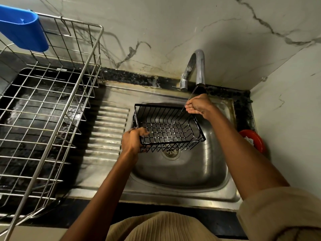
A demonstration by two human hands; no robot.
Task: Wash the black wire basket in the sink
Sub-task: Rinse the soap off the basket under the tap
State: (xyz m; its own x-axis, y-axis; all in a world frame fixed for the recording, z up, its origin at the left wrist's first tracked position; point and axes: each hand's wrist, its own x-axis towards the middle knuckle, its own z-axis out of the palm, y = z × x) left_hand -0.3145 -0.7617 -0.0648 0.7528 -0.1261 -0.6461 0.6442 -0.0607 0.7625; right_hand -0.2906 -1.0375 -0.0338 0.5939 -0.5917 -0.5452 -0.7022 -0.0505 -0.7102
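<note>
The black wire basket [166, 127] hangs tilted above the steel sink [182, 173], over the drain [171, 152]. My left hand [132, 140] grips the basket's near left corner, fingers curled round the rim. My right hand [198, 106] is cupped at the basket's far right corner, right under the spout of the chrome tap [197, 66]. Thin streams of water run from the spout past that hand into the basket. Whether the right hand touches the rim is unclear.
A large steel wire dish rack [52, 110] stands on the dark counter at left, with a blue plastic holder [24, 30] hooked on its back. The ribbed drainboard [107, 134] lies between rack and basin. A red round object [253, 140] sits against the right wall.
</note>
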